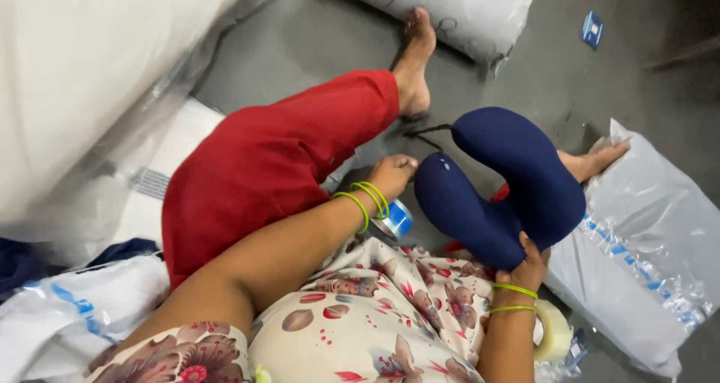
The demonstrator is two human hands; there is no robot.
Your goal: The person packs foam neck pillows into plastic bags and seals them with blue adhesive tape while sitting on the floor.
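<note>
The right hand [527, 261] is gripping the navy neck pillow [502, 188] at its base, fingers closed, above the lap. It appears soft and light. The left hand [390, 175] is reaching downward, fingers curled, contents indiscernible.

Grey concrete floor [315, 46] throughout. Large white bag in clear plastic [82, 76] fills the upper left. A second white plastic-wrapped pillow [442, 8] lies at top centre. Clear plastic bag with blue print [652, 255] at right — crumpled, flat on the floor. Roll of clear packing tape [553, 329] at lower right. Small blue packet [592, 28] — loose, upper right.
</note>
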